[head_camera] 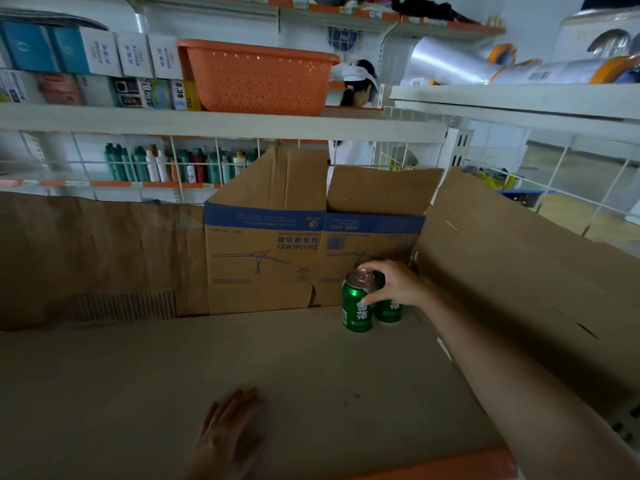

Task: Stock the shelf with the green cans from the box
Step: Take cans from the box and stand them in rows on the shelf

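Right hand grips a green can near its top, thumb on the front wall, fingers curled round the rim. The can appears to stand upright on the cardboard-lined shelf, far right, touching a second can. Left hand lies flat on the shelf, fingers straight, holding nothing. The can is probably rigid, smooth and slightly slick, and weighty if full; safest grip is round the mid-wall.

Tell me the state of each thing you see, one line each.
Front green can: upright on the shelf, gripped.
Rear green can: upright, close behind it, partly hidden.
Right hand: curled round the front green can.
Left hand: flat on the shelf, holding nothing.
Orange basket: upright on the upper shelf.
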`<state>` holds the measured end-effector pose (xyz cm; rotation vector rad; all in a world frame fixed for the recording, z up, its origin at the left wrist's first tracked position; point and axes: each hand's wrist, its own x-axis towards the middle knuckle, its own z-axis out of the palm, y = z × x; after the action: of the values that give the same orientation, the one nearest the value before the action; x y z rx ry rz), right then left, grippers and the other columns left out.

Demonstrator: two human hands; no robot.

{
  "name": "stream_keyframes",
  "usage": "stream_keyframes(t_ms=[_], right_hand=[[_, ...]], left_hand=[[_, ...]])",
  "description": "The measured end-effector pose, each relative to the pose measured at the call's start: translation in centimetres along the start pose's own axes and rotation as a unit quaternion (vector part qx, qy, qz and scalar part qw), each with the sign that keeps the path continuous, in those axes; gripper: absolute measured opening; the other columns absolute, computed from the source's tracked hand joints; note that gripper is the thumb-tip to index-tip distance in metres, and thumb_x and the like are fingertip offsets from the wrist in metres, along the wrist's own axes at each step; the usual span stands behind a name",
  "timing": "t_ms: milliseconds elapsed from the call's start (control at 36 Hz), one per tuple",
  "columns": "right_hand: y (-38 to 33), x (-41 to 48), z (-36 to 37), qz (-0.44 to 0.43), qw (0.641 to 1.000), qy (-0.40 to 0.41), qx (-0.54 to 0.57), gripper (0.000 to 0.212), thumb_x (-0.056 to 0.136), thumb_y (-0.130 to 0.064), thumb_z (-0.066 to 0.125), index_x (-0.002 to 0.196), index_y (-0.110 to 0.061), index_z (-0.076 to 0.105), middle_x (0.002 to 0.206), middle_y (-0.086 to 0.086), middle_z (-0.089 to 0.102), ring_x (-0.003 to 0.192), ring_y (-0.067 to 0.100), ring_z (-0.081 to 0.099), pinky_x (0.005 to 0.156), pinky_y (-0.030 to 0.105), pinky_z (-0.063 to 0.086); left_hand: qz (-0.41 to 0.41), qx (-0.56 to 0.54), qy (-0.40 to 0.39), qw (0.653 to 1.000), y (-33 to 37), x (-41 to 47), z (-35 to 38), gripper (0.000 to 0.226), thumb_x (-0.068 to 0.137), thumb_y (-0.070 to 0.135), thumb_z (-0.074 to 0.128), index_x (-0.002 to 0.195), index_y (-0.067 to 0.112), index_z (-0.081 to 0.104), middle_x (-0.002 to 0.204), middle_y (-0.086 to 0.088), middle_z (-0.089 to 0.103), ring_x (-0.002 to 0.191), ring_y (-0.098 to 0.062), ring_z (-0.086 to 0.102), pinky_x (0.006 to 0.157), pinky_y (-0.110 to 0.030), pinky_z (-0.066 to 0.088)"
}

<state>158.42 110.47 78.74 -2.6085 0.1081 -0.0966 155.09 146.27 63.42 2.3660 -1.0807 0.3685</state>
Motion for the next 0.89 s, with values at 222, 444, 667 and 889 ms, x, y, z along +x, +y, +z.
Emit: stream_keyframes(t_ms=[222,444,667,889], right_hand=[[1.1,1.2,-0.2,-0.002,1.0,0.001,-0.001,0.077,0.062,-0.03,0.086,0.131,-0.019,0.052,0.132,0.001,0.055,0.123,0.018,0.048,0.104,0.041,0.04],[1.7,1.8,-0.4,-0.023,1.0,0.007,-0.014,0.071,0.063,-0.026,0.086,0.127,-0.016,0.055,0.127,0.003,0.056,0.118,0.02,0.05,0.1,0.039,0.041],[1.3,1.9,-0.7,-0.025,0.999,0.005,-0.032,0.07,0.062,-0.025,0.087,0.124,-0.016,0.056,0.123,0.0,0.057,0.115,0.017,0.051,0.094,0.03,0.041],[1.0,1.8,-0.3,-0.016,0.998,0.028,-0.045,0.075,0.063,-0.024,0.087,0.129,-0.014,0.052,0.129,0.004,0.056,0.119,0.019,0.051,0.099,0.031,0.04]], left_hand=[[-0.001,0.005,-0.003,1.0,0.0,0.0,0.0,0.05,0.091,0.065,0.013,0.127,0.037,0.033,0.151,0.032,0.002,0.137,0.013,0.001,0.104,-0.005,0.01],[0.006,0.027,-0.008,1.0,-0.3,0.2,-0.1,0.051,0.092,0.062,0.008,0.123,0.033,0.037,0.152,0.029,0.001,0.139,0.01,0.0,0.105,-0.004,0.008],[0.011,-0.013,0.009,1.0,-0.4,0.0,0.1,0.05,0.092,0.063,0.014,0.124,0.034,0.04,0.15,0.032,0.006,0.137,0.013,0.005,0.103,-0.004,0.013],[0.016,-0.017,0.006,1.0,-0.5,-0.1,0.0,0.049,0.091,0.064,0.014,0.126,0.034,0.031,0.15,0.032,0.005,0.137,0.013,0.004,0.103,-0.004,0.012]])
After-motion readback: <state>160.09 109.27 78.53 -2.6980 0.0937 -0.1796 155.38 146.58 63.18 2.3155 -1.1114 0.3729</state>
